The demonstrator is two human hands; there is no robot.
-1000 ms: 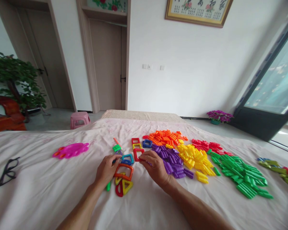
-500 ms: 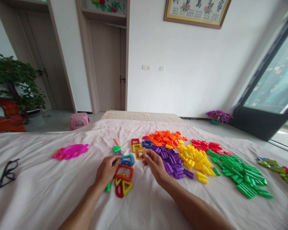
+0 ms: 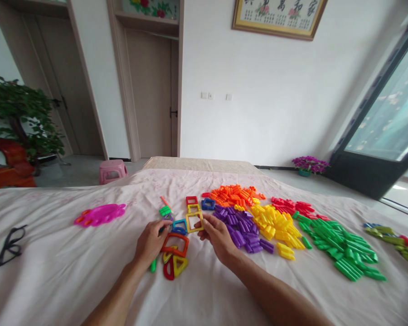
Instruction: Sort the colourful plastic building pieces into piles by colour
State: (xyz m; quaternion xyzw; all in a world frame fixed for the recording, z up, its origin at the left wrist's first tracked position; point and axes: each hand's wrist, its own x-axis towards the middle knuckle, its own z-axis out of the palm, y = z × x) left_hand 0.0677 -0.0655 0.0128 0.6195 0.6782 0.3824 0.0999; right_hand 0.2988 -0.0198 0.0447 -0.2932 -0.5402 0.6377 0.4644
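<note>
My right hand point(image 3: 219, 235) pinches the right side of a yellow square magnetic tile frame point(image 3: 187, 222). The frame's left side meets a light blue square tile point(image 3: 180, 222). My left hand point(image 3: 152, 240) is closed, its fingertips at the blue tiles' left end; what they grip is mostly hidden. Just below lies an orange square tile point(image 3: 187, 246), with a yellow triangle tile point(image 3: 181, 267) and a red curved tile point(image 3: 169, 270) nearer me. Beyond the held frame are a smaller yellow tile point(image 3: 193, 206), a red tile point(image 3: 191, 198) and a dark blue tile point(image 3: 208, 203).
Piles of purple point(image 3: 238, 226), orange point(image 3: 234, 195), yellow point(image 3: 275, 222), red point(image 3: 292, 206) and green plastic pieces point(image 3: 343, 244) spread to the right. At left lie a magenta tray-like piece point(image 3: 102, 215) and black glasses point(image 3: 12, 244). A patterned cloth point(image 3: 88, 280) covers the surface.
My right hand has moved the yellow square frame slightly left and toward me, against the light blue tile. My left hand stays in place.
</note>
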